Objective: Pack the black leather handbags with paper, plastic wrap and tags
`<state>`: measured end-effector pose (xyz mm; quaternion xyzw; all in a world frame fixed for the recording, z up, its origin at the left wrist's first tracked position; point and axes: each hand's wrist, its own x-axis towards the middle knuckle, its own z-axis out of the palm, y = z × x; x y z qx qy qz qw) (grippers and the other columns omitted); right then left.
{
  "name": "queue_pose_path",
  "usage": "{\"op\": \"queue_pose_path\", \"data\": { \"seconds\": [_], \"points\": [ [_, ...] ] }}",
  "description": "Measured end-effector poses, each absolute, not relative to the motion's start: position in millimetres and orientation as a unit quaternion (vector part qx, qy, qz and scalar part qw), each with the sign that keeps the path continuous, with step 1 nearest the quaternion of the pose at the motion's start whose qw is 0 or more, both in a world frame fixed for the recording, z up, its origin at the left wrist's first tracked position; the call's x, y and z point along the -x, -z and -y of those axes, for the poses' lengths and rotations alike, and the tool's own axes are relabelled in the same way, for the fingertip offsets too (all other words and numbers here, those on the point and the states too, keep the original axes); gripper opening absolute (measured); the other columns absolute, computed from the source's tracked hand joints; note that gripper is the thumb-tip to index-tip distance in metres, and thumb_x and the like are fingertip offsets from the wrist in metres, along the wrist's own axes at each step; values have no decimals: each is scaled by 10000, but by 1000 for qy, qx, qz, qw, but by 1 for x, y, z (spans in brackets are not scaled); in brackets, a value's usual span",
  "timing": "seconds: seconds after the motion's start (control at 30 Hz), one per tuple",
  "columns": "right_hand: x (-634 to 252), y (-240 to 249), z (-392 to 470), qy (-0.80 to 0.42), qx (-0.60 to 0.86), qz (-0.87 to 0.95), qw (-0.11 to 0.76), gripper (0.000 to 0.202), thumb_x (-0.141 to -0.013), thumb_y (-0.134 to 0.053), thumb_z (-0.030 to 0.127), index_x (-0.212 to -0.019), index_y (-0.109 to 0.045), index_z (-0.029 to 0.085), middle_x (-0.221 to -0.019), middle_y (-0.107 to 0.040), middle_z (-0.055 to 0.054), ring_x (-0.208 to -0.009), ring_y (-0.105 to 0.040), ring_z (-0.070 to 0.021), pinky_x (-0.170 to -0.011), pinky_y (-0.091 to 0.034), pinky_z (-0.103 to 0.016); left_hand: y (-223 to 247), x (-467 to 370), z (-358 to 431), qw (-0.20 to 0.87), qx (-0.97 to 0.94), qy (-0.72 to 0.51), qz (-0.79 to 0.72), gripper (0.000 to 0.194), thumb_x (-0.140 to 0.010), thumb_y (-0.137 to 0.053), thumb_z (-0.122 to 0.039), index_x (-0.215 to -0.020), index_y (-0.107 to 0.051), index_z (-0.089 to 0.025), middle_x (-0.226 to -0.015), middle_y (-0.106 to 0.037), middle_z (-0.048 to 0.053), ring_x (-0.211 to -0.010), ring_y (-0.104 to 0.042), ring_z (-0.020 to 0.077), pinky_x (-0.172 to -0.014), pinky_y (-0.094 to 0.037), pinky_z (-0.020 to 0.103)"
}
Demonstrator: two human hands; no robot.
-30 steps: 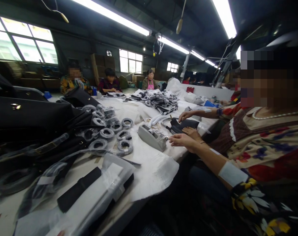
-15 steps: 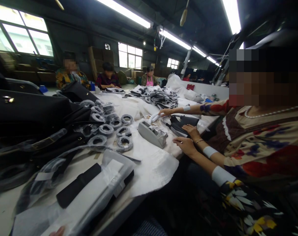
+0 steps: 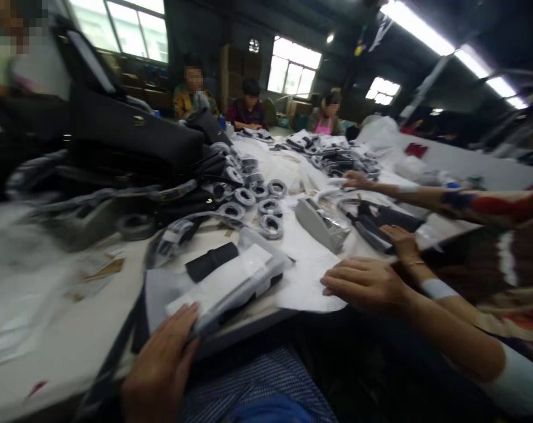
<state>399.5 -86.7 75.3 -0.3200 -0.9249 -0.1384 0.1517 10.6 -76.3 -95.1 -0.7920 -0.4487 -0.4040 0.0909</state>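
A black bag, part-wrapped in white sheet and clear plastic (image 3: 231, 279), lies at the table's near edge. My left hand (image 3: 161, 358) is closed on its near end, fingers on top and thumb at the side. My right hand (image 3: 367, 282) hovers over the table edge by a white sheet (image 3: 302, 282), fingers bent and pressed together. Whatever they pinch, if anything, is hidden. Just beyond it stands a grey tape dispenser (image 3: 319, 226). A plastic-wrapped strap (image 3: 174, 235) curves along the bag's left side.
Several wrapped strap coils (image 3: 244, 198) lie beyond the bag. A large black bag (image 3: 134, 132) stands at left near loose clear plastic (image 3: 20, 282). At right, a co-worker's hand (image 3: 401, 241) rests by a dark bag (image 3: 385, 220). Other people sit across the table.
The view has swung left and down. My right hand has come back from the tape dispenser toward the wrapped bag. More of my left hand shows on the bag's near end.
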Motion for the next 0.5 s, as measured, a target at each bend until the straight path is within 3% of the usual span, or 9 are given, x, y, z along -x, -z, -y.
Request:
{"op": "queue_pose_path", "data": {
  "seconds": [0.1, 0.3, 0.5],
  "points": [
    [-336, -73, 61, 72, 233, 960, 139, 60, -947, -621, 261, -962, -671, 232, -760, -690, -17, -680, -618, -146, -632, -467, -283, 76, -20, 82, 100, 790, 399, 454, 362, -951, -501, -119, -1301, -571, -176, -1250, -683, 70, -1120, -661, 199, -1027, -503, 332],
    [-236, -59, 4, 41, 133, 988, 59, 223, -957, -590, 318, -767, -636, 211, -709, -639, -11, -652, -559, -147, -568, -371, -294, 76, -24, 79, 78, 770, 411, 482, 308, -953, -482, -93, -1217, -609, -185, -1228, -682, 80, -1135, -646, 212, -993, -537, 353],
    [-178, -56, -47, 43, 124, 985, -112, 156, -875, -711, 331, -780, -708, 207, -765, -701, -6, -660, -601, -138, -492, -274, -264, 81, -20, 84, 98, 735, 440, 507, 232, -962, -508, -138, -1126, -658, -203, -1109, -673, 86, -1021, -672, 195, -879, -569, 281]
  ]
}}
